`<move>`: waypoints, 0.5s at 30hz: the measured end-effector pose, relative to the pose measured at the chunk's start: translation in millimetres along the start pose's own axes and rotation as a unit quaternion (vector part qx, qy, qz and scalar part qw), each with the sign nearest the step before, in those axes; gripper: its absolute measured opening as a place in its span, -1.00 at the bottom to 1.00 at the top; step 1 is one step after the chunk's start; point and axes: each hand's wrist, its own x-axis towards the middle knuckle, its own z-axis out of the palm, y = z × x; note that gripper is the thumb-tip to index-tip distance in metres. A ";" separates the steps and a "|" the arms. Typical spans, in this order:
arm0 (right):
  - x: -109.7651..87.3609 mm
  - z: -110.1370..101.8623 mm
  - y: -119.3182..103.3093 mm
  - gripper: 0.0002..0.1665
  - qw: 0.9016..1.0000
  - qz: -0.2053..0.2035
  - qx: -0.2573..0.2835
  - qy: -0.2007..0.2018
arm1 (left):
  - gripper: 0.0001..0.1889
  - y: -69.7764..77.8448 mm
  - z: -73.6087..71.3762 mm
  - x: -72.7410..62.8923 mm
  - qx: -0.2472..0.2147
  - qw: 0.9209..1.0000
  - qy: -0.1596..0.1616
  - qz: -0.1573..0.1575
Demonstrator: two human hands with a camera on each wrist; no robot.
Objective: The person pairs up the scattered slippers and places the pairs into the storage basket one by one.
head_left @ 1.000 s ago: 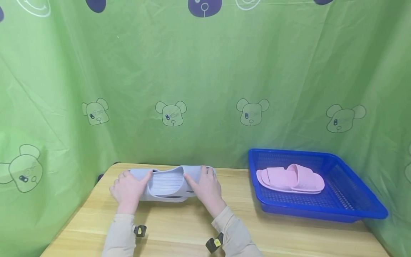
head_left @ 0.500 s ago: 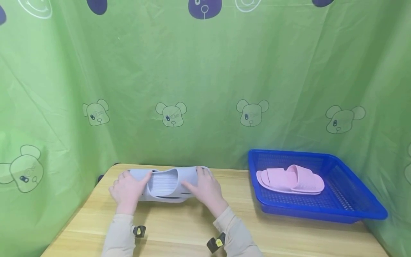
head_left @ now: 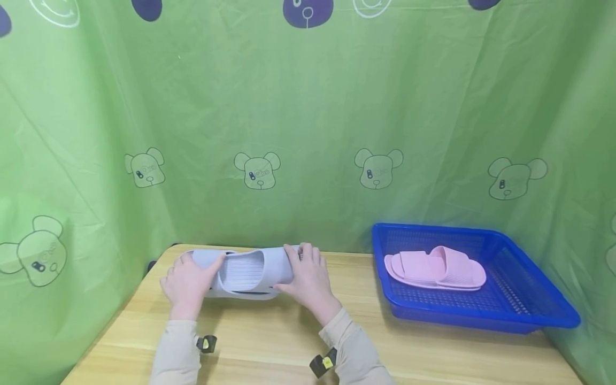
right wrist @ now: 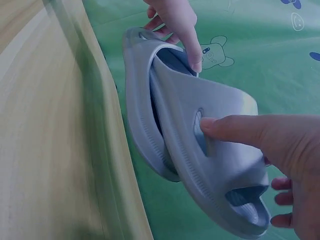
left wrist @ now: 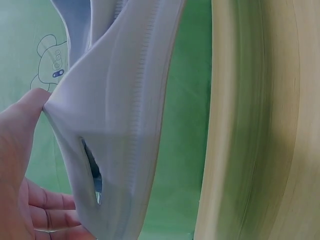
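Observation:
Two grey-blue slide slippers are fitted into each other toe-outward, close over the back left of the table. My left hand (head_left: 185, 283) grips the left slipper (head_left: 207, 258) by its strap, thumb at the strap's edge and fingers behind, as the left wrist view also shows. At the other end, my right hand (head_left: 308, 275) holds the right slipper (head_left: 279, 264). The right wrist view has its thumb on the strap (right wrist: 227, 107), over a side slot, with the other fingers round the far side. The heel of the right slipper lies inside the left one.
A blue plastic basket (head_left: 481, 315) stands at the right of the wooden table (head_left: 250, 342). Inside it lies a pair of pink slippers (head_left: 418, 267), one stacked on the other. A green curtain (head_left: 308, 214) printed with bear heads hangs behind and at both sides.
The right slipper has slid left, further into the left one. My right thumb has shifted down the strap from its opening edge to the near side. The pair has risen slightly.

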 end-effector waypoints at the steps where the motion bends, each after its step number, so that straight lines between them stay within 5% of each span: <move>1: 0.2 0.7 0.5 0.16 1.000 -0.008 -0.001 -0.001 | 0.15 -0.1 0.3 0.3 -0.002 1.000 0.002 0.002; 10: -0.8 3.9 3.1 0.22 0.993 -0.106 -0.051 -0.025 | 0.11 -0.4 0.5 1.1 -0.007 1.000 0.006 0.021; 15: -1.2 5.5 4.3 0.22 0.990 -0.127 -0.059 -0.014 | 0.11 0.2 0.2 0.9 -0.008 1.000 0.012 0.025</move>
